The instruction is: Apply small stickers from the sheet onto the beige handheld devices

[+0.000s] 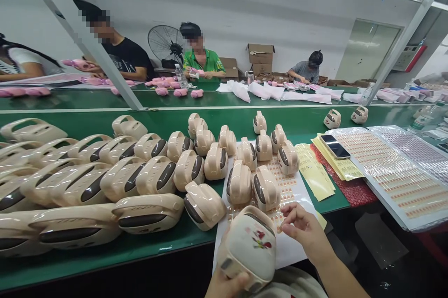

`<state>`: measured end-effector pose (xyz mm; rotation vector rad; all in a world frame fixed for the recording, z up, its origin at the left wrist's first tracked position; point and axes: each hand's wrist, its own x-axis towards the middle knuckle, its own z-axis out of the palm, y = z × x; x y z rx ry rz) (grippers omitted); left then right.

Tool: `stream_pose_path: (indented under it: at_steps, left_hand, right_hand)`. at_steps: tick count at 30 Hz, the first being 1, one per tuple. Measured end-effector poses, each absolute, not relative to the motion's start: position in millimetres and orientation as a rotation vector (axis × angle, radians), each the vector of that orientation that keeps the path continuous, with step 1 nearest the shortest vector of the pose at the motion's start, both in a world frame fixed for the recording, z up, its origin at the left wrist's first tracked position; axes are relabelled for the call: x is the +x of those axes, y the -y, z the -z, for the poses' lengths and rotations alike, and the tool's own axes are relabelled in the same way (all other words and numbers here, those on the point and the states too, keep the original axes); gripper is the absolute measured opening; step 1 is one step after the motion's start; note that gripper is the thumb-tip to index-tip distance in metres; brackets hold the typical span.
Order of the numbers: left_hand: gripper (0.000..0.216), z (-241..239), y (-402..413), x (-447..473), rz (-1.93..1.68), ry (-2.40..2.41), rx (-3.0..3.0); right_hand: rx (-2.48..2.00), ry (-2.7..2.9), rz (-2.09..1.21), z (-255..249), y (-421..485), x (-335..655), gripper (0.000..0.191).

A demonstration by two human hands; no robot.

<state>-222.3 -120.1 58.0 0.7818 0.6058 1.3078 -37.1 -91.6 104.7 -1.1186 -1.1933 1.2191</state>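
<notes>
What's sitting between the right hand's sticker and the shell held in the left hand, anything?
Nothing visible. The right hand pinches a small sticker just beside the beige shell that the left hand grips from below. Only a short open gap over the sticker sheet separates them; the other shells stand farther back.

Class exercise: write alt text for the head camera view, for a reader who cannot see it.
A person's left hand holds a beige casing with a flower print while the right hand pinches a small sticker over a sticker sheet. Rows of beige casings cover the green table; other workers sit opposite.
</notes>
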Motion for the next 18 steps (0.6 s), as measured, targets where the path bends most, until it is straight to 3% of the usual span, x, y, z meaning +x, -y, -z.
stream_pose_path:
  at_steps: [2, 9, 18]
  left_hand:
    - [0.09, -64, 119, -223, -1.397, -0.927, 1.11]
    - [0.084, -68, 105, -239, -1.14, -0.99, 1.735]
    - [0.087, -60, 104, -245, -1.097, -1.007, 1.842]
  right_hand:
    - [-1.099, 1.292, -1.275, -121, 90, -45, 0.031]
    - [-1.215, 1.533, -1.225, -137, 82, -60, 0.018]
    - [-1.207, 1.464, -1.195, -127, 89, -64, 0.021]
